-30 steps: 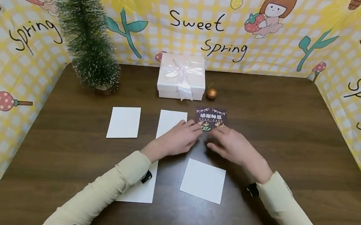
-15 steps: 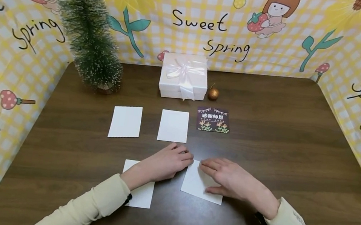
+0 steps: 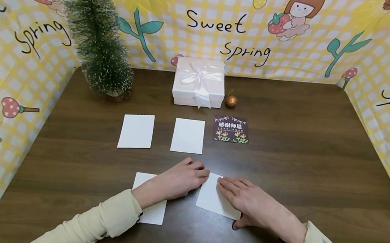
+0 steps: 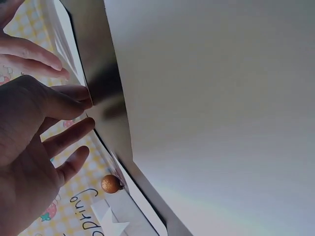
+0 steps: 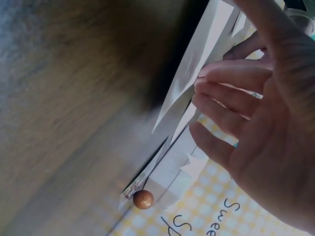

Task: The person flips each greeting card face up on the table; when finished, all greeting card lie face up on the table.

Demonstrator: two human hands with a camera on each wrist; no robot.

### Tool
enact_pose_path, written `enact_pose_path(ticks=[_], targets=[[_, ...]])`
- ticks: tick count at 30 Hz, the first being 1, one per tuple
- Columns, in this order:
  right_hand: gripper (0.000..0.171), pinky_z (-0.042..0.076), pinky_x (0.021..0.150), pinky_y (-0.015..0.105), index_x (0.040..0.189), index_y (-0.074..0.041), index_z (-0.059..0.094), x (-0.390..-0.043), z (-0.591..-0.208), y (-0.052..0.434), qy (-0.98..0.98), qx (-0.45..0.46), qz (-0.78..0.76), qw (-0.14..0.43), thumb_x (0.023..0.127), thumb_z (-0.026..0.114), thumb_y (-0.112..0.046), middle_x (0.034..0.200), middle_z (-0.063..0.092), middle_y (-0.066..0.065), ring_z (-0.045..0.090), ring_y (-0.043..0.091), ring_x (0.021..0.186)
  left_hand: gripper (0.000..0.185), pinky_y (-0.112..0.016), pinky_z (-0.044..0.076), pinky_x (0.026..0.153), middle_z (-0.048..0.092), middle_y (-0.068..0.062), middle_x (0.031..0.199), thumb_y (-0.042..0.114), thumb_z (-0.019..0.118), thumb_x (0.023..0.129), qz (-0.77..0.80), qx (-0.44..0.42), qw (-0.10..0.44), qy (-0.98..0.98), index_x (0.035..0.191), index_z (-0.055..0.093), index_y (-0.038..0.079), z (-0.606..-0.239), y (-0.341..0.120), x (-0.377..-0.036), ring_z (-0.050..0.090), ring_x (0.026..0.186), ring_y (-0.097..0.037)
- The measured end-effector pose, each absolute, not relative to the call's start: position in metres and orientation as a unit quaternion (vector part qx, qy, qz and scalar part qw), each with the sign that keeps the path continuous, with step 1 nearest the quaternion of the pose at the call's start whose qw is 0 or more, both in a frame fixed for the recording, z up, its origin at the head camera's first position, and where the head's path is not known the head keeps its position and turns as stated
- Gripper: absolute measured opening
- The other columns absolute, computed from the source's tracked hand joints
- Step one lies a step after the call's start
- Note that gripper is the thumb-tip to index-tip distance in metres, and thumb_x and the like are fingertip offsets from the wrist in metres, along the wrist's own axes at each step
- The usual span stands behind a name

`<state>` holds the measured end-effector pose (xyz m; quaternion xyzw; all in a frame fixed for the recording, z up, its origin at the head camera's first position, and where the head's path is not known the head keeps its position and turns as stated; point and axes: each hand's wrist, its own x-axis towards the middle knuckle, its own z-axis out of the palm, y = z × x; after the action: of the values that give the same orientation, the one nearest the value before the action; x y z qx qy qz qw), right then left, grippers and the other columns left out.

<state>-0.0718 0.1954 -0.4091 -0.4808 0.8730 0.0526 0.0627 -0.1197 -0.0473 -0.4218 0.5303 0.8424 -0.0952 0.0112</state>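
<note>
A white square card (image 3: 208,195) lies slightly turned on the table in front of the person. At its upper left corner is the left hand (image 3: 180,179); in the left wrist view, thumb and index fingertips (image 4: 87,104) meet at the card's corner and seem to pinch it. The right hand (image 3: 258,203) lies over the card's right part with straight fingers, their tips on its upper area and the thumb just past the lower right corner. The right wrist view shows these extended fingertips (image 5: 201,91) touching the card (image 5: 184,83). Both hands partly cover the card.
Another white card (image 3: 155,214) lies partly under the left forearm. Two more white cards (image 3: 136,131) (image 3: 188,136) and a dark printed card (image 3: 231,129) lie farther back. Behind them stand a ribboned gift box (image 3: 199,83), a copper ball ornament (image 3: 231,101) and a small frosted tree (image 3: 97,34).
Both hands have drawn back from the printed card to the white card nearer the person. The printed card now lies with its text upright to the view. Over the last half second, the right thumb moved down.
</note>
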Motion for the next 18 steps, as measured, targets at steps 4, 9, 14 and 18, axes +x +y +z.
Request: enact_pose_path(ticks=[4,9,14,18], targets=[[0.09,0.04,0.104,0.038,0.133,0.002,0.055,-0.07,-0.409,0.195,0.876,-0.475,0.071,0.056,0.067,0.083,-0.053,0.139,0.054,0.015,0.051,0.026,0.127,0.035,-0.033,0.04,0.084,0.061,0.004,0.131,0.017,0.064,0.094,-0.104,0.525,0.009,0.845,0.129,0.065,0.016,-0.422,-0.046,-0.117,0.051,0.115,-0.017],[0.074,0.041,0.102,0.04,0.131,0.001,0.058,-0.07,-0.404,0.196,0.876,-0.47,0.067,0.086,0.075,0.081,-0.042,0.135,0.058,0.013,0.055,0.026,0.123,0.032,-0.032,0.04,0.082,0.062,0.004,0.13,0.017,0.063,0.095,-0.108,0.524,0.001,0.845,0.127,0.066,0.015,-0.422,-0.045,-0.116,0.052,0.116,-0.017],[0.048,0.047,0.096,0.038,0.118,-0.002,0.066,-0.069,-0.399,0.202,0.86,-0.507,0.033,0.044,0.079,0.074,-0.027,0.118,0.067,0.008,0.063,0.023,0.109,0.032,-0.034,0.042,0.084,0.062,0.003,0.128,0.013,0.066,0.092,-0.092,0.526,0.014,0.845,0.124,0.067,0.014,-0.421,-0.045,-0.117,0.052,0.117,-0.018],[0.029,0.051,0.088,0.034,0.102,-0.006,0.069,-0.074,-0.396,0.208,0.839,-0.542,-0.012,-0.044,0.075,0.073,-0.019,0.101,0.071,0.002,0.066,0.017,0.095,0.028,-0.037,0.043,0.088,0.064,0.0,0.126,0.011,0.064,0.092,-0.044,0.529,0.035,0.847,0.12,0.066,0.012,-0.42,-0.047,-0.121,0.053,0.118,-0.019]])
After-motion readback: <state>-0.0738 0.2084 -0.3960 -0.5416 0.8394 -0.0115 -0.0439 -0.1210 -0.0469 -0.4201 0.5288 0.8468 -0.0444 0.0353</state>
